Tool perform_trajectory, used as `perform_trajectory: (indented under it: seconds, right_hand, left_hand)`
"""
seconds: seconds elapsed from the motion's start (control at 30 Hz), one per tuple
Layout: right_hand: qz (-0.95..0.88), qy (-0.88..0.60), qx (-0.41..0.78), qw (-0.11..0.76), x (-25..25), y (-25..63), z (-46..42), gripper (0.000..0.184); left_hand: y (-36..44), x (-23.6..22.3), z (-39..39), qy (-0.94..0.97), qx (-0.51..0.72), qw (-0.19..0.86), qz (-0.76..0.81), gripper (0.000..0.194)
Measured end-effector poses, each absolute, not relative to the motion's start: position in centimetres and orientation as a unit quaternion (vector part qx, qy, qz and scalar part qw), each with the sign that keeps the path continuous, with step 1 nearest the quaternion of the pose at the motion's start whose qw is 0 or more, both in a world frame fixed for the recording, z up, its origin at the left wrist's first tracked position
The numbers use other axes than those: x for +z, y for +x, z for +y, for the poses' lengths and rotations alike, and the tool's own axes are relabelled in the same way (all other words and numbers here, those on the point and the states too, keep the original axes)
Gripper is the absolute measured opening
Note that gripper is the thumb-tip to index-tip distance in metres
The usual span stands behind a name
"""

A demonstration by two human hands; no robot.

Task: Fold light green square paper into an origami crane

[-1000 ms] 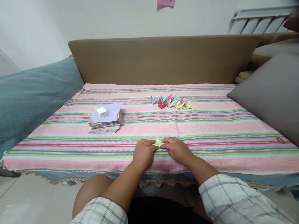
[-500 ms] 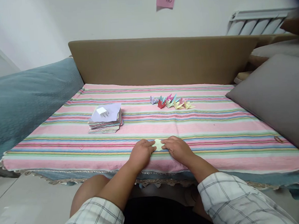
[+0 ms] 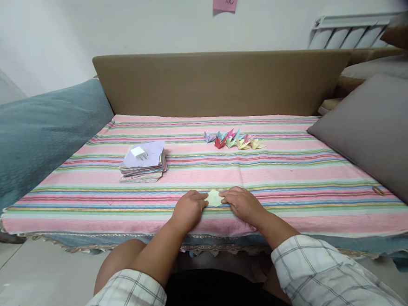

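Note:
A small folded piece of pale green paper [image 3: 214, 198] lies on the striped cloth near its front edge. My left hand [image 3: 189, 211] pinches the paper's left end between thumb and fingers. At the right end, my right hand [image 3: 243, 204] holds it in the same way. The fingertips hide both ends of the paper. Beyond the hands, several folded paper cranes [image 3: 231, 140] in purple, red, pink, blue, green and yellow sit in a cluster.
To the left stands a stack of paper sheets [image 3: 144, 172] with a white plug adapter [image 3: 138, 152] on top. A grey cushion [image 3: 374, 136] leans at the right, near a small brown object [image 3: 378, 190]. The brown backrest [image 3: 220, 84] closes off the far side.
My left hand has shifted slightly left, so more of the pale green paper shows between the hands. My right hand keeps almost the same place.

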State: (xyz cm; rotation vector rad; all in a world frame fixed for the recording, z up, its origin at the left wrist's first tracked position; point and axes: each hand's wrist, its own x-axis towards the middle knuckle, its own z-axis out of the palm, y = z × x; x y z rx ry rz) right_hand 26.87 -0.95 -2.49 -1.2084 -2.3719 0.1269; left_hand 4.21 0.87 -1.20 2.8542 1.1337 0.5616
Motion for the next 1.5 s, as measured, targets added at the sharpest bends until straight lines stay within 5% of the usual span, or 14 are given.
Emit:
perform_trajectory:
  seconds: [0.23, 0.53, 0.9, 1.23, 1.5]
  right_hand:
    - [-0.866, -0.436, 0.054, 0.239, -2.3, 26.6, -0.9, 0.031]
    - [-0.877, -0.421, 0.045, 0.227, -1.7, 26.5, -0.9, 0.031]
    - [-0.868, -0.431, 0.053, 0.241, -2.1, 26.8, -0.9, 0.033]
    - [-0.87, -0.416, 0.064, 0.255, -2.0, 27.2, -1.1, 0.035]
    - [-0.87, -0.418, 0.075, 0.251, -0.6, 26.8, -1.7, 0.013]
  left_hand:
    - [4.1, -0.4, -0.3, 0.855, 0.278, -0.047, 0.435, 0.029]
    - [6.8, -2.0, -3.1, 0.936, 0.097, -0.059, 0.334, 0.073]
    - [5.5, -1.4, -2.4, 0.931, 0.099, -0.002, 0.352, 0.07]
    - [4.0, -0.2, -1.4, 0.916, 0.121, 0.045, 0.379, 0.049]
    - [4.2, -0.2, 0.0, 0.926, 0.159, 0.017, 0.341, 0.032]
